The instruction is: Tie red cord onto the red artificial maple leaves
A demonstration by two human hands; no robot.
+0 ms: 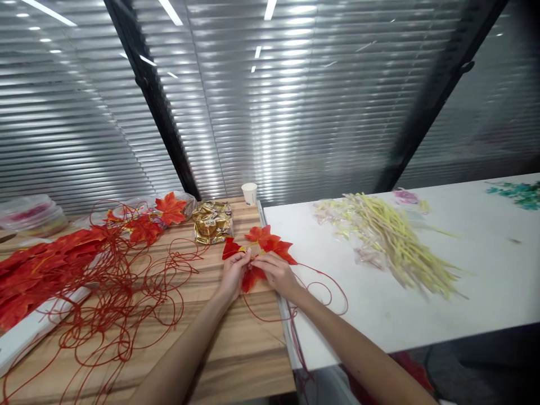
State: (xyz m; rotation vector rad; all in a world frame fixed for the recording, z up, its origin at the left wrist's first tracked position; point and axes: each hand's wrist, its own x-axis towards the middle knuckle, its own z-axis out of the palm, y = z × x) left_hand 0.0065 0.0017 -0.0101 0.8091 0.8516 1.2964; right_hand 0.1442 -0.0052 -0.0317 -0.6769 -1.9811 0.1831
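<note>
My left hand (236, 273) and my right hand (276, 271) meet over the wooden table near its right edge, fingertips pinched together. Around them spread artificial red maple leaves (264, 238), with one more leaf (253, 278) below the fingers. A dark red piece (230, 247) with a yellow spot shows above my left fingers. From the hands a thin red cord (337, 279) loops right onto the white table and hangs over the front edge. The exact pinch point is small and partly hidden by my fingers.
A tangle of red cord (113, 298) and a heap of maple leaves (37, 270) cover the left side, beside a white bar (46, 320). Behind stand a gold foil packet (213, 221) and a paper cup (250, 194). Yellow stems (396, 242) lie on the white table (379, 320).
</note>
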